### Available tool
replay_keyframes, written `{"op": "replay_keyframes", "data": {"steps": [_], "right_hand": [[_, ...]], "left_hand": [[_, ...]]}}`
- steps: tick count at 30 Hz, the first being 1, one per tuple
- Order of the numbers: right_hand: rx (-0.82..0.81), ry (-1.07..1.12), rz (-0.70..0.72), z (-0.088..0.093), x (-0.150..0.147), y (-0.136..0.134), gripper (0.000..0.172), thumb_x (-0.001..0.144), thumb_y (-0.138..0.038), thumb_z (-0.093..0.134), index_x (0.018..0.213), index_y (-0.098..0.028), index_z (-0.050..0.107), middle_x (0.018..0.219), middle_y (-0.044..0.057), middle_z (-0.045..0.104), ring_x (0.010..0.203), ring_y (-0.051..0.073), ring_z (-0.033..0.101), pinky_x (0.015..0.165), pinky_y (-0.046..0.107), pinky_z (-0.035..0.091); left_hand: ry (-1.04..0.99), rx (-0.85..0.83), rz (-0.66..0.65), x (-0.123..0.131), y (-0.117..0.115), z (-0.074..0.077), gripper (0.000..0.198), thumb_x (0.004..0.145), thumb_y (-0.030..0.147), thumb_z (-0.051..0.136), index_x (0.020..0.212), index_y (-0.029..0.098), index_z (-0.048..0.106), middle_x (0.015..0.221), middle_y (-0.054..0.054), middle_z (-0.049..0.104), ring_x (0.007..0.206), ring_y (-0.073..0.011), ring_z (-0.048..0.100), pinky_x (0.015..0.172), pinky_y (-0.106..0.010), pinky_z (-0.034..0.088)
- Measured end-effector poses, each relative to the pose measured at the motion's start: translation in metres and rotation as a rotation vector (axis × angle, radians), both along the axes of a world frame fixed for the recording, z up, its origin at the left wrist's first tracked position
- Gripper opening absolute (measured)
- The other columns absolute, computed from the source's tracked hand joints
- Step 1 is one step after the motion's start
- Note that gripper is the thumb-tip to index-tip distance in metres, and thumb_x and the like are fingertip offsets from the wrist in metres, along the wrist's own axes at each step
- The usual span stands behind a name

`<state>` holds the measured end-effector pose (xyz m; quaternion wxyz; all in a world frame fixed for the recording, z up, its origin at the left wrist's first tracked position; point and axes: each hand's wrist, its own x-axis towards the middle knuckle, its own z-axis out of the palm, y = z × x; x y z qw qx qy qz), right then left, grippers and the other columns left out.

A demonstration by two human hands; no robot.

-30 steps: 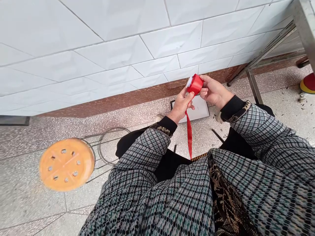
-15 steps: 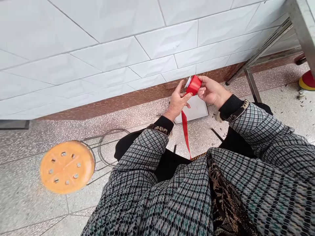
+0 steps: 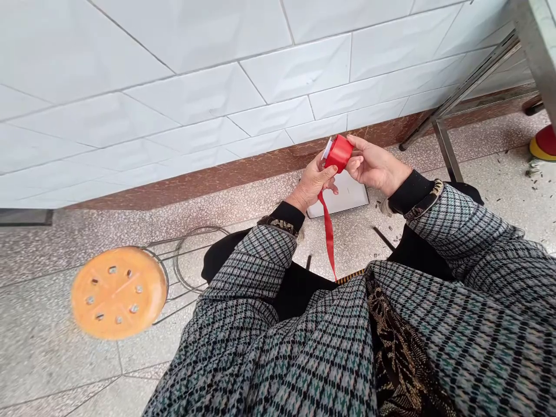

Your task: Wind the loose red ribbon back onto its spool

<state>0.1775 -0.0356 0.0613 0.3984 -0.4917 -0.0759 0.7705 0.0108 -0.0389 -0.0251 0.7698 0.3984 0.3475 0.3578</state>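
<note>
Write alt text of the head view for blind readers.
A person's left hand and right hand hold a roll of red ribbon, its loose end hanging down. An orange-seated stool is at left, a white tiled wall ahead.

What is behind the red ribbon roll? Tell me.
Brown skirting shows behind the red ribbon roll; lower, a white panel on the floor. The roll and left hand cover parts of these, which can't be seen.

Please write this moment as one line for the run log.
left hand: holds red ribbon roll; right hand: holds roll's right end; ribbon tail: hangs below left hand; orange stool: person's left side
</note>
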Motion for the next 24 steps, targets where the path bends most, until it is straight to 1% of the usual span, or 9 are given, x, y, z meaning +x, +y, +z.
{"op": "replay_keyframes", "data": {"steps": [2,4,7,11,14,17,21,24], "right_hand": [[0.087,-0.059,0.009,0.003,-0.006,-0.008,0.025,0.099,-0.039,0.074,0.092,-0.019,0.061,0.059,-0.007,0.048,0.044,0.005,0.036,0.038,0.014,0.039],[0.172,-0.142,0.027,0.005,-0.013,-0.014,0.028,0.095,-0.041,0.079,0.090,-0.019,0.062,0.061,-0.006,0.052,0.046,0.005,0.040,0.040,0.015,0.040],[0.219,-0.224,-0.015,0.003,-0.017,-0.016,0.029,0.096,-0.038,0.079,0.084,-0.019,0.059,0.058,-0.006,0.049,0.046,0.006,0.040,0.041,0.015,0.039],[0.169,-0.168,-0.107,-0.002,-0.011,-0.004,0.025,0.101,-0.036,0.071,0.087,-0.021,0.057,0.058,-0.008,0.044,0.043,0.005,0.032,0.039,0.016,0.033],[0.086,-0.105,-0.089,-0.004,-0.004,0.003,0.019,0.103,-0.032,0.067,0.091,-0.021,0.057,0.059,-0.009,0.044,0.041,0.004,0.025,0.036,0.015,0.027],[0.020,-0.041,-0.049,-0.003,0.000,0.004,0.015,0.104,-0.028,0.064,0.092,-0.020,0.057,0.057,-0.009,0.043,0.039,0.003,0.022,0.033,0.014,0.025],[-0.050,-0.011,-0.004,0.001,0.003,0.002,0.015,0.102,-0.028,0.065,0.092,-0.020,0.057,0.054,-0.009,0.039,0.038,0.004,0.021,0.031,0.014,0.025],[-0.081,0.010,-0.015,0.002,0.003,0.002,0.014,0.103,-0.029,0.066,0.095,-0.019,0.059,0.055,-0.009,0.040,0.039,0.004,0.025,0.032,0.014,0.029]], "left_hand": [[-0.011,-0.016,0.043,0.002,-0.001,0.002,0.075,0.065,0.062,0.093,0.117,0.024,0.056,0.058,0.014,0.047,0.038,-0.0035,0.035,0.046,-0.024,0.054],[0.005,-0.015,0.082,0.005,-0.003,0.004,0.072,0.066,0.065,0.091,0.113,0.024,0.056,0.057,0.014,0.046,0.038,-0.0037,0.035,0.046,-0.024,0.054],[0.043,0.011,0.120,0.008,-0.006,0.006,0.071,0.068,0.065,0.090,0.115,0.023,0.057,0.059,0.012,0.049,0.041,-0.0034,0.036,0.050,-0.024,0.056],[0.082,0.034,0.138,0.011,-0.009,0.005,0.072,0.071,0.060,0.090,0.124,0.022,0.059,0.060,0.012,0.047,0.043,-0.0034,0.036,0.053,-0.024,0.057],[0.103,0.059,0.125,0.010,-0.009,0.003,0.077,0.070,0.056,0.092,0.133,0.024,0.059,0.064,0.011,0.051,0.043,-0.0030,0.035,0.053,-0.024,0.057],[0.082,0.074,0.083,0.007,-0.006,0.003,0.087,0.066,0.054,0.095,0.139,0.026,0.057,0.065,0.011,0.053,0.042,-0.0029,0.034,0.052,-0.025,0.057],[0.068,0.065,0.017,0.003,-0.003,0.003,0.091,0.065,0.058,0.094,0.139,0.024,0.055,0.061,0.013,0.047,0.041,-0.0034,0.034,0.051,-0.025,0.056],[0.054,0.051,0.012,0.003,-0.004,0.003,0.093,0.064,0.058,0.094,0.141,0.024,0.053,0.063,0.012,0.049,0.041,-0.0035,0.035,0.051,-0.026,0.056]]}}
